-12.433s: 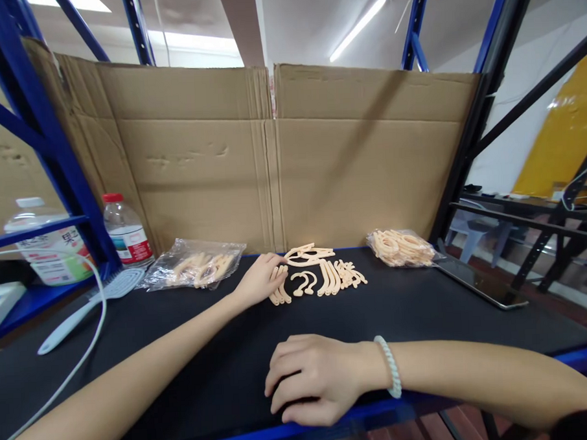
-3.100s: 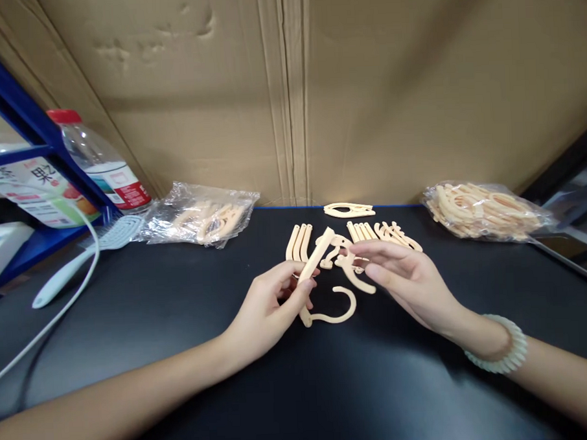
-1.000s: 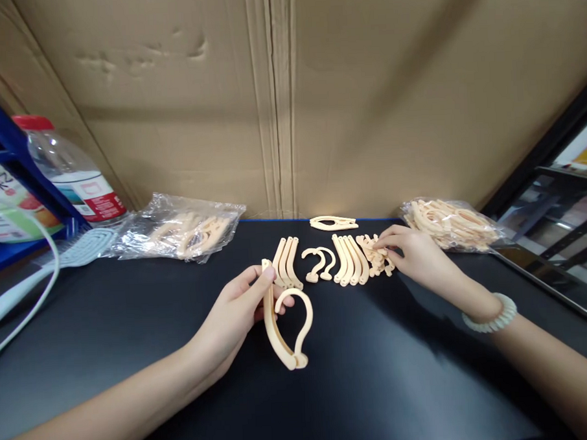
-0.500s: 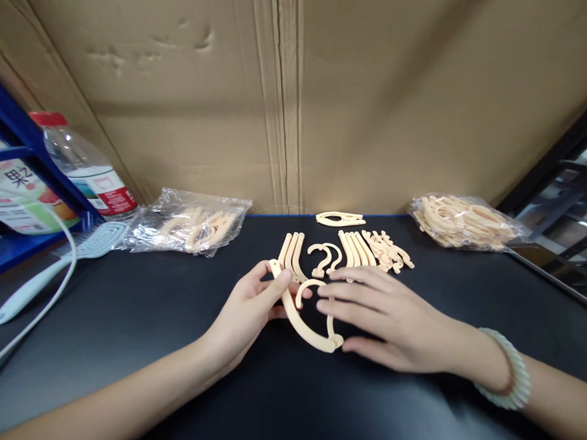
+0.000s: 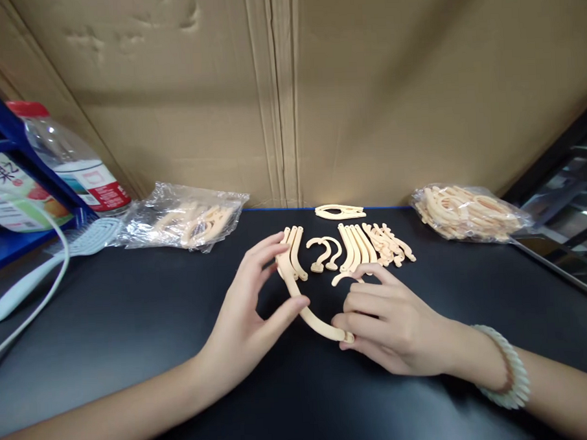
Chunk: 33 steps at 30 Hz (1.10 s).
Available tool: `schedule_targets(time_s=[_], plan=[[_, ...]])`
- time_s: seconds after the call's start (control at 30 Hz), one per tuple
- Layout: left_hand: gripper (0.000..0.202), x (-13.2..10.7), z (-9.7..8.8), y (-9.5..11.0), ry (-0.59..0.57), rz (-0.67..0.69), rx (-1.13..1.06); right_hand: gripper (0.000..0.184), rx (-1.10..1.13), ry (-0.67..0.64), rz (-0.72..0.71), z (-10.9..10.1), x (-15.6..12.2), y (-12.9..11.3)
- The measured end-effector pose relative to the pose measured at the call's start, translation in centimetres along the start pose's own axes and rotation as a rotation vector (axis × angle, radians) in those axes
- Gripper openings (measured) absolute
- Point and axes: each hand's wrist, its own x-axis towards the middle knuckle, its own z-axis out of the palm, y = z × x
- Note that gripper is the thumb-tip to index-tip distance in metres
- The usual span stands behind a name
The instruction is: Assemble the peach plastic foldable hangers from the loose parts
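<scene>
My left hand (image 5: 251, 312) pinches a curved peach plastic hanger arm (image 5: 311, 320) between thumb and fingers, just above the black tabletop (image 5: 133, 331). My right hand (image 5: 390, 323) grips the arm's lower end, where a peach hook piece (image 5: 343, 279) joins it and curls up behind my fingers. Just beyond lie rows of loose peach parts: curved arms (image 5: 295, 255), two hooks (image 5: 324, 252), more arms (image 5: 355, 246) and small pieces (image 5: 392, 245). A folded hanger (image 5: 340, 211) lies at the table's back edge.
A clear bag of peach parts (image 5: 186, 221) sits back left and another bag (image 5: 468, 212) back right. A water bottle (image 5: 72, 165), a pale hairbrush (image 5: 43, 270) and a white cable (image 5: 34, 302) are at the left. A cardboard wall (image 5: 288, 90) closes the back.
My right hand came back from the small pieces and closed on the lower end of the arm-and-hook piece. My left hand shifted its pinch on the arm, which now lies lower.
</scene>
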Motion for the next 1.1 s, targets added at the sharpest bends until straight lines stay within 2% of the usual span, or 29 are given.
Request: schedule_targets(time_s=[0.07,0.13,0.23,0.3,0.43,0.6,0.8,1.1], plan=[[0.033,-0.3,-0.2,0.2,-0.06,0.209,0.27,0.016,0.029,0.023,0.021,0.2,-0.1,-0.1],[0.025,-0.5,-0.3,0.5,-0.178,0.353,0.429,0.016,0.052,0.037,0.031,0.3,-0.1,-0.2],[0.015,-0.6,-0.2,0.9,-0.388,0.434,0.477,0.017,0.042,0.051,0.021,0.4,-0.1,-0.5],[0.008,-0.6,0.0,1.0,-0.458,0.447,0.492,0.018,0.02,0.055,0.014,0.4,0.0,-0.7],[0.02,-0.6,0.2,1.1,-0.516,0.496,0.536,0.023,-0.023,0.066,-0.007,0.2,0.2,-1.2],[0.025,-0.8,0.4,1.0,-0.578,0.534,0.556,0.027,0.008,0.052,-0.019,0.4,0.1,-1.3],[0.024,-0.7,0.5,1.1,-0.567,0.571,0.514,0.028,0.163,0.03,0.04,0.8,0.1,-1.2],[0.026,-0.8,0.3,1.4,-0.534,0.649,0.53,0.025,0.343,0.029,0.128,0.2,0.3,-2.0]])
